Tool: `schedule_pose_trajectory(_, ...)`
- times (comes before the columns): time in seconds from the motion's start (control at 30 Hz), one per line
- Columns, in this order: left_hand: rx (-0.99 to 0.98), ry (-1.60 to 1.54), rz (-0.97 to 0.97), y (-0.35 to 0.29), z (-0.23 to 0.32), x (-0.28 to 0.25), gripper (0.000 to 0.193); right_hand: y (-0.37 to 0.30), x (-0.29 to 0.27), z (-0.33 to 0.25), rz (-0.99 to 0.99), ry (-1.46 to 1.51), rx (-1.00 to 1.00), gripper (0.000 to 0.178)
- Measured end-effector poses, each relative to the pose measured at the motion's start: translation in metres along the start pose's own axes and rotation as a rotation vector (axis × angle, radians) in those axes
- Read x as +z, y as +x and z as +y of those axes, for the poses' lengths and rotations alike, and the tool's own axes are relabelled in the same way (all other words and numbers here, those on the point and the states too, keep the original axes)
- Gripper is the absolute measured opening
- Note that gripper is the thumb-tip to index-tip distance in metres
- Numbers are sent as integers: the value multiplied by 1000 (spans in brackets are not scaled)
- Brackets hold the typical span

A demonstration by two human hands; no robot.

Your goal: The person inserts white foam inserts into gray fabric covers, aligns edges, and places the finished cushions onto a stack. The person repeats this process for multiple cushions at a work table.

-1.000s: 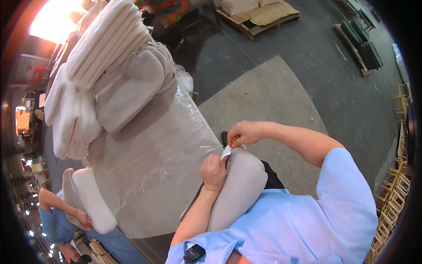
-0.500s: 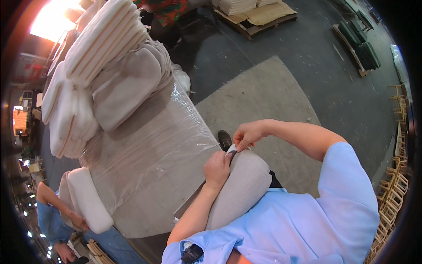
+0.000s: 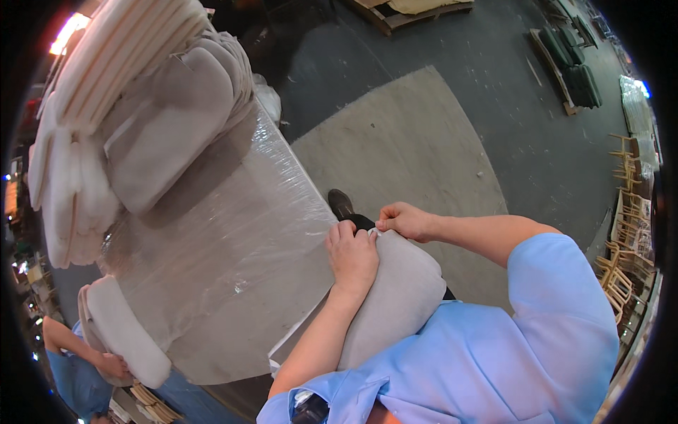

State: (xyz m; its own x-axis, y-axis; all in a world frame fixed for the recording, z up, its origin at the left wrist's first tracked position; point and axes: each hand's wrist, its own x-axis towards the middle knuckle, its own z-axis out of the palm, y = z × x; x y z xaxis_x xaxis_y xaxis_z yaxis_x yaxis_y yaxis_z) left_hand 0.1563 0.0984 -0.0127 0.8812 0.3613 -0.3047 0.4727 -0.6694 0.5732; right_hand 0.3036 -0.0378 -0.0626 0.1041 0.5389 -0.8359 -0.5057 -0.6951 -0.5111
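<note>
A grey fabric-covered cushion [image 3: 395,290] rests against my body at the corner of the table. My left hand [image 3: 353,256] lies over its far left edge, fingers curled on the cover. With thumb and fingertips pinched, my right hand [image 3: 405,220] grips the cover's edge at the far end, close beside the left fingers. A small whitish bit of the edge shows between the two hands. What lies under my left fingers is hidden.
The table [image 3: 233,283] is wrapped in clear plastic. Grey covers [image 3: 169,120] and white foam pads [image 3: 127,56] are piled at its far left. At lower left another person's hand [image 3: 113,366] holds a white pad [image 3: 127,325]. Wooden chair frames [image 3: 621,275] stand far right.
My right hand has come lower and nearer the cushion's edge, and my left hand has shifted slightly. The view has tilted, and the other person's pad has moved a little.
</note>
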Motion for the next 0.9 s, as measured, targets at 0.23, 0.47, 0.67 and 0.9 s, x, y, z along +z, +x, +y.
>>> schedule_pose_trajectory(0.23, -14, 55, -71, 16, -14, 10, 32, 18, 6, 19, -1, 279, 146, 21)
schedule_pose_trajectory(0.47, 2, 52, -183, 16, -22, 6, 35, 43, 37, 93, -40, 267, 301, 13)
schedule_pose_trajectory(0.67, 78, -60, -81, 10, -31, 10, 32, 50, 32, 84, -32, 477, 5, 19)
schedule_pose_trajectory(0.9, 192, -35, 112, 4, -33, 5, 22, -4, -18, 8, -96, 281, -114, 21)
